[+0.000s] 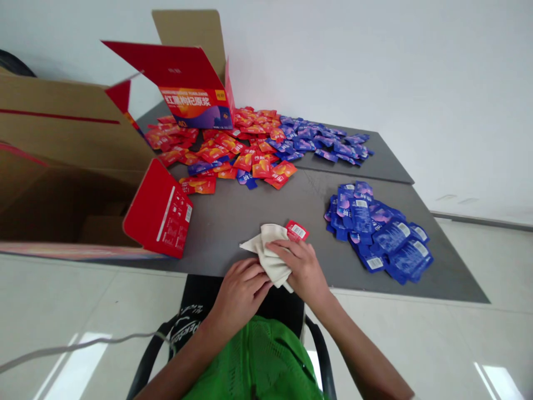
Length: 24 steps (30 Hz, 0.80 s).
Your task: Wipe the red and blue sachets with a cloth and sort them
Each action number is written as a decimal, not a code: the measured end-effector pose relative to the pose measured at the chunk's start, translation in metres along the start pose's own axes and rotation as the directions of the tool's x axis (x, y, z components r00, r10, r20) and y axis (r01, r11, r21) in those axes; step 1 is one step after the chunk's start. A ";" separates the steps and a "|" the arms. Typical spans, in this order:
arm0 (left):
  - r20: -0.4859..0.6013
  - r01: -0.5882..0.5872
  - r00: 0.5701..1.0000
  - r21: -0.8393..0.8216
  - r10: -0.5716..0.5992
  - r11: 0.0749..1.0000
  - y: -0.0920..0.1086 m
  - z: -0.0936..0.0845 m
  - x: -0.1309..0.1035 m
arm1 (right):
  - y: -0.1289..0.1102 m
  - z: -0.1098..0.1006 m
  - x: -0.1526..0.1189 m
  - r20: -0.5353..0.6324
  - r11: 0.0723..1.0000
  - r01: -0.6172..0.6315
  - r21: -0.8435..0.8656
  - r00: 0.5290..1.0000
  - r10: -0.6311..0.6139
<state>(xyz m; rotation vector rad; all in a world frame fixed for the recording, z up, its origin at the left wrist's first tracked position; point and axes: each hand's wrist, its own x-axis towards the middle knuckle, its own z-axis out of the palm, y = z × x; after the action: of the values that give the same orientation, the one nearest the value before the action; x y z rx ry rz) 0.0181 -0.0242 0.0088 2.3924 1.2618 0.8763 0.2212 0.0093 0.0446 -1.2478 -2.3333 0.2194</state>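
Near the front edge of the table, a folded cream-white cloth (272,249) is gripped by my right hand (306,265), whose fingers curl over it. My left hand (242,290) is closed at the cloth's lower left edge, fingers bent against it; what lies under its fingertips is hidden. One red sachet (297,230) with a white barcode label sticks out from behind the cloth, just beyond my right fingers. Whether a hand touches that sachet, I cannot tell. To the right lies a stack of blue sachets (362,216), apart from both hands.
A large open carton (75,125) stands at the left. Behind it is an open red printed box (194,105). Heaps of red-orange sachets (252,158) and blue sachets (328,141) spread along the back of the grey table (233,214). A grey cable (91,343) hangs at lower left.
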 end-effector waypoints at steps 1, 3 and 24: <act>-0.003 -0.004 1.000 -0.005 0.004 1.000 0.000 0.000 0.000 | 0.008 0.001 0.001 -0.001 1.000 -0.027 -0.011 1.000 0.027; -0.011 -0.012 1.000 -0.019 0.011 1.000 -0.001 0.001 0.000 | 0.032 -0.003 0.004 -0.033 0.994 -0.090 -0.059 0.996 0.088; -0.008 -0.008 1.000 -0.055 0.008 0.998 -0.003 0.003 -0.002 | 0.059 -0.008 0.006 -0.141 0.988 -0.148 -0.034 0.980 0.141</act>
<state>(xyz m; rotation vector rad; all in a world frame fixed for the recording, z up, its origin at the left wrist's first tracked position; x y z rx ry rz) 0.0174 -0.0238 0.0046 2.3557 1.2157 0.9111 0.2660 0.0476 0.0330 -1.4101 -2.1435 0.1250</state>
